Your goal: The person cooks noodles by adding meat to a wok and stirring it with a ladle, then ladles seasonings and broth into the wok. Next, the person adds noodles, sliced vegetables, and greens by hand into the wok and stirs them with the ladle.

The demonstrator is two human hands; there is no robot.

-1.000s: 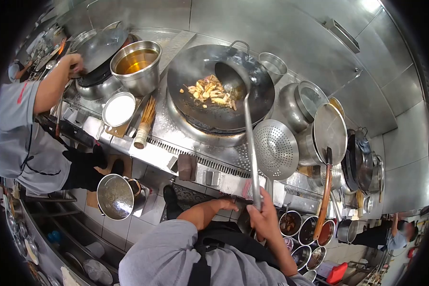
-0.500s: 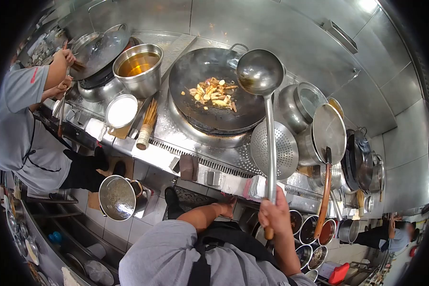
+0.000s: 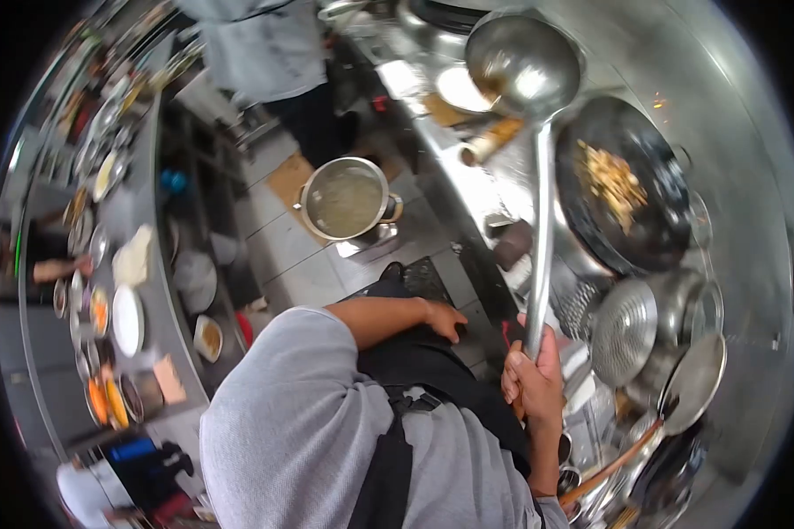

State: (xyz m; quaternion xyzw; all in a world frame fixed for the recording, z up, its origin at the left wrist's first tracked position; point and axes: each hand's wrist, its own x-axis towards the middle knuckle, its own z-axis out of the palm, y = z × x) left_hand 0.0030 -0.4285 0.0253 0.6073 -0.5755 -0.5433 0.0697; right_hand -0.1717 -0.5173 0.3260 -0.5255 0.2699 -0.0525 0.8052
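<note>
The right hand [image 3: 532, 375] clasps a smooth metal ladle [image 3: 542, 176] by its handle, round bowl ahead. Beyond the grip, rightward, chopped food [image 3: 613, 181] lies in a dark, curved wok [image 3: 657, 242]; leftward hangs the left hand [image 3: 445, 319], empty.

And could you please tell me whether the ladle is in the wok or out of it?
It is out: the right hand grips the ladle, and its bowl shows outside the rim of the wok.

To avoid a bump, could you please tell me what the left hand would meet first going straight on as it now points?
Probably the right hand, which grips the ladle; depth is unclear, so the left hand might pass beneath it.
</note>
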